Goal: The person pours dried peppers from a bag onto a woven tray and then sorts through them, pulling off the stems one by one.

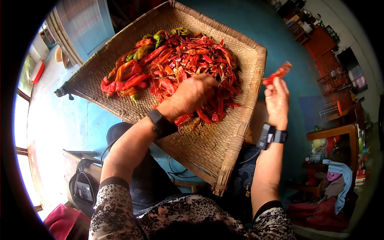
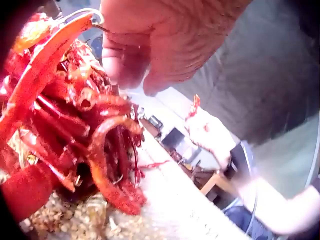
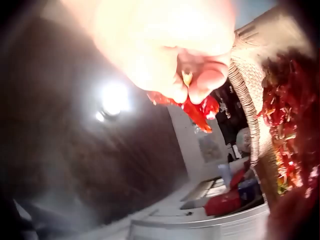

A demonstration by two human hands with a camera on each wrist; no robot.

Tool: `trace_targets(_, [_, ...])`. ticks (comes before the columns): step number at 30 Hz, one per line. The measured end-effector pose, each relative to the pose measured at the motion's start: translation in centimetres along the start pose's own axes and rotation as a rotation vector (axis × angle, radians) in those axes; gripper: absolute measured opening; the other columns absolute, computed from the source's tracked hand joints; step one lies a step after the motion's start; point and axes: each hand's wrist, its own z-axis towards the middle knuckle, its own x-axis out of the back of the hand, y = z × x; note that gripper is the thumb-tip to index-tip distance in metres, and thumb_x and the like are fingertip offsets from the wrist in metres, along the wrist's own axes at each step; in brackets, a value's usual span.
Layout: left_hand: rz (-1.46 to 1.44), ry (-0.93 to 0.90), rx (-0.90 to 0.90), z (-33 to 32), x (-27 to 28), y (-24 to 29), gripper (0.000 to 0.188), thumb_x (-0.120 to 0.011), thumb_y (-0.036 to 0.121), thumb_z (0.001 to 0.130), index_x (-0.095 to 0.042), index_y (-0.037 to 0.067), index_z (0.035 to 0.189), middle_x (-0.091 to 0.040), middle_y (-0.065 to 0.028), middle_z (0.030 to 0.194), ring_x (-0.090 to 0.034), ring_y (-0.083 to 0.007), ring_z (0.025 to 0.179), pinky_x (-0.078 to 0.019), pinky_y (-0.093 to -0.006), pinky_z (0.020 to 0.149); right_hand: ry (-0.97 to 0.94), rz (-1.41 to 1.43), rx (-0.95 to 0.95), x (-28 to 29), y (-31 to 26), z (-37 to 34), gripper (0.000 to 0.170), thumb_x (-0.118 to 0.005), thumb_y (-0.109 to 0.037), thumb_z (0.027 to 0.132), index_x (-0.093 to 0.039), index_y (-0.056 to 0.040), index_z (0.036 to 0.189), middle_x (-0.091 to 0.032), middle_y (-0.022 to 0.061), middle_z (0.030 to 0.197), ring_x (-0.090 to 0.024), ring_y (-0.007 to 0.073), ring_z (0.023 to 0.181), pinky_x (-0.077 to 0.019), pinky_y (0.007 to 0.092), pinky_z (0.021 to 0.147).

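Note:
A woven tray (image 1: 236, 142) holds a heap of red chilli peppers (image 1: 200, 60), (image 2: 60, 115), with larger red and green ones at its left. My left hand (image 1: 192, 94), (image 2: 170, 40) is over the heap's near side, fingers bent down against it; whether it grips a pepper is hidden. Past the tray's right edge, my right hand (image 1: 277, 100), (image 3: 170, 50) is raised, pinching red dried pepper (image 1: 280, 73), (image 3: 195, 112) between thumb and fingers. A pale stem end (image 3: 187, 78) shows between the fingertips in the right wrist view.
The tray rests near the person's lap. Loose seeds (image 1: 206, 130) lie on its near part. A bag (image 1: 84, 186) is on a wooden seat at the left. Wooden furniture (image 1: 352, 148) with clothes (image 1: 340, 180) stands at the right, and a blue door (image 1: 86, 28) at the upper left.

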Motion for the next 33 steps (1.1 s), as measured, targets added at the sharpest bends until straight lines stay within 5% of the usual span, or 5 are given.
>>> trace_targets(2, [0.246,-0.035,-0.178,-0.5,-1.1,0.9,0.025,-0.059,0.010,0.081,-0.059,0.005,0.106,-0.054,-0.0096,0.097,-0.054,-0.0267,0.094,-0.0492,-0.0364,0.079,0.067,0.251,0.018,3.4,-1.0,1.3,0.014,-0.058,-0.015,0.094,-0.058,-0.0015,0.099,-0.064,0.0087,0.085,-0.054,0.0097,0.062,-0.0453,0.0188,0.054])
trace_targets(11, [0.602,-0.231,-0.098,-0.5,-1.1,1.6,0.021,-0.062,0.009,0.073,-0.058,0.010,0.093,-0.051,-0.0061,0.093,-0.050,-0.0230,0.092,-0.0440,-0.0358,0.078,0.276,0.981,-0.194,7.4,-1.4,2.4,0.016,-0.052,-0.008,0.094,-0.056,0.0042,0.085,-0.056,0.0096,0.075,-0.053,0.0167,0.061,-0.0465,0.0245,0.053])
trace_targets(20, [0.012,0.024,0.208,0.1,2.0,1.2,0.012,-0.062,0.014,0.085,-0.062,0.007,0.094,-0.064,-0.0102,0.082,-0.063,-0.0270,0.077,-0.0512,-0.0393,0.066,0.020,0.748,-0.088,6.2,-1.5,2.7,0.013,-0.051,-0.005,0.094,-0.054,0.0027,0.084,-0.058,0.0103,0.079,-0.054,0.0158,0.062,-0.0452,0.0238,0.055])
trace_targets(25, [-0.357,0.015,0.393,-0.2,3.1,1.2,0.015,-0.060,0.016,0.090,-0.063,0.004,0.099,-0.064,-0.0052,0.077,-0.063,-0.0135,0.073,-0.0506,-0.0299,0.066,0.266,0.992,0.031,8.2,-1.8,2.7,0.058,-0.021,-0.042,0.102,-0.054,0.0052,0.092,-0.059,0.0123,0.083,-0.055,0.0210,0.067,-0.0458,0.0309,0.058])
trace_targets(33, [-0.411,-0.016,0.401,-0.2,3.2,1.3,0.015,-0.061,0.018,0.092,-0.062,0.004,0.098,-0.061,-0.0015,0.076,-0.058,-0.0088,0.071,-0.0494,-0.0270,0.064,0.235,1.017,0.096,6.8,-1.8,1.8,0.070,-0.025,-0.057,0.097,-0.053,0.0076,0.098,-0.057,0.0123,0.080,-0.051,0.0204,0.065,-0.0420,0.0304,0.057])
